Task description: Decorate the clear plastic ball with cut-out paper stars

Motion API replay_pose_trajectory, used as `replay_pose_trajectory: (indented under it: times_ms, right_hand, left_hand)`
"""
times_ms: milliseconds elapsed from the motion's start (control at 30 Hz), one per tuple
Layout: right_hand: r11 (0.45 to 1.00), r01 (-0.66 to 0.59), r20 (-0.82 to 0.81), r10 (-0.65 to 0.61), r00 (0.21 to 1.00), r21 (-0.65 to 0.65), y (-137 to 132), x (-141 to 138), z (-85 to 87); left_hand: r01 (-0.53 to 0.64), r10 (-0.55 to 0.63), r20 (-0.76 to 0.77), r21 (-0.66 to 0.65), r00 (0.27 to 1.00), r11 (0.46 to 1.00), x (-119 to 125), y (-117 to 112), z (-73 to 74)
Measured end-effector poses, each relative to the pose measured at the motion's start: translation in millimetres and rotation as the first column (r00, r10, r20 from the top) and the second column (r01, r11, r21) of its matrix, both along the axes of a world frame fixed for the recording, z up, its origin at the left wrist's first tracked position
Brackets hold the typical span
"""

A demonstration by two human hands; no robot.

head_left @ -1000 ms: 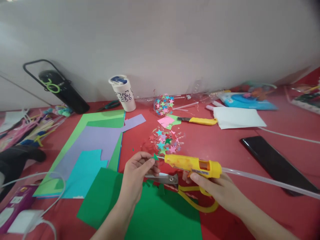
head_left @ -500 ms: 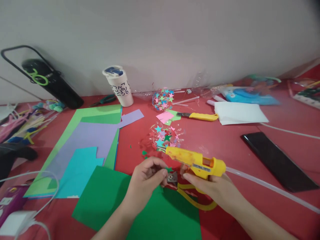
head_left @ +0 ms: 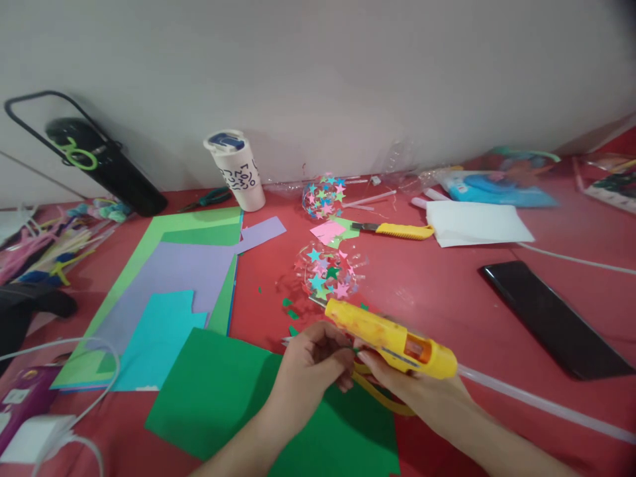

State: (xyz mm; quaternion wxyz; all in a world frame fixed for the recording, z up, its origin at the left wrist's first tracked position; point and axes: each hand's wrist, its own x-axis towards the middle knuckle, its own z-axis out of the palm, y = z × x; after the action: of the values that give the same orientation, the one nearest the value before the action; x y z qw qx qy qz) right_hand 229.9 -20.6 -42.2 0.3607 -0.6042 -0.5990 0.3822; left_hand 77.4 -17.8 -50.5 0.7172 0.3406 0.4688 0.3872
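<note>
Red tabletop (head_left: 422,278) meets a pale wall (head_left: 318,79). Right hand (head_left: 422,391) grips a yellow hot glue gun (head_left: 368,326), nozzle near a clear plastic piece dotted with paper stars (head_left: 332,272). Left hand (head_left: 315,361), fingers bent, is just beside it; whether it pinches the green scrap (head_left: 354,350) between the hands, I cannot tell. Green card (head_left: 209,384) lies beneath. Beyond are a utility knife (head_left: 405,231), smartphone (head_left: 551,318) and white tumbler (head_left: 243,179).

Bare forearms (head_left: 256,434) taper to bare hands (head_left: 311,371) (head_left: 422,391) with seemingly slender fingers (head_left: 338,364).
</note>
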Motion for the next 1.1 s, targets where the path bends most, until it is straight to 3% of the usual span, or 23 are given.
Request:
replay_pose_trajectory:
  times_ms: [133, 433, 500, 667, 833, 933, 1100]
  right_hand:
    - [0.992, -0.096, -0.030, 0.099, 0.995, 0.077, -1.7, -5.1, -5.3]
    - [0.974, -0.033, 0.058, 0.020, 0.998, 0.226, -7.8, -11.2, -6.0]
    - [0.985, 0.004, 0.041, -0.011, 0.999, 0.170, -8.6, -13.3, -3.5]
    - [0.986, 0.117, -0.179, -0.137, 0.974, -0.119, -7.9, -3.7, 14.9]
    - [0.953, 0.061, -0.226, -0.132, 0.965, -0.296, -3.2, 18.1, 22.5]
    - [0.950, 0.029, -0.170, -0.085, 0.982, -0.310, -3.4, 18.6, 21.6]
    - [0.979, -0.083, -0.098, 0.065, 0.993, -0.187, -3.1, 12.0, 24.0]
  left_hand:
    - [-0.092, 0.094, 0.052, -0.026, 0.994, 0.995, 0.7, 1.0, 0.3]
    - [-0.139, 0.141, 0.098, -0.022, 0.985, 0.990, 0.0, -1.3, 1.4]
    - [-0.159, 0.160, 0.069, -0.017, 0.985, 0.987, -0.1, -1.0, 0.9]
    - [-0.223, 0.223, -0.008, -0.003, 0.975, 0.975, -6.9, 4.9, 2.8]
    - [-0.253, 0.253, -0.016, -0.009, 0.967, 0.967, -19.9, 12.0, 6.8]
    - [-0.280, 0.281, -0.035, 0.021, 0.959, 0.960, -24.7, 14.2, 6.0]
    - [-0.297, 0.301, -0.066, 0.061, 0.951, 0.953, -27.5, 14.5, 1.6]
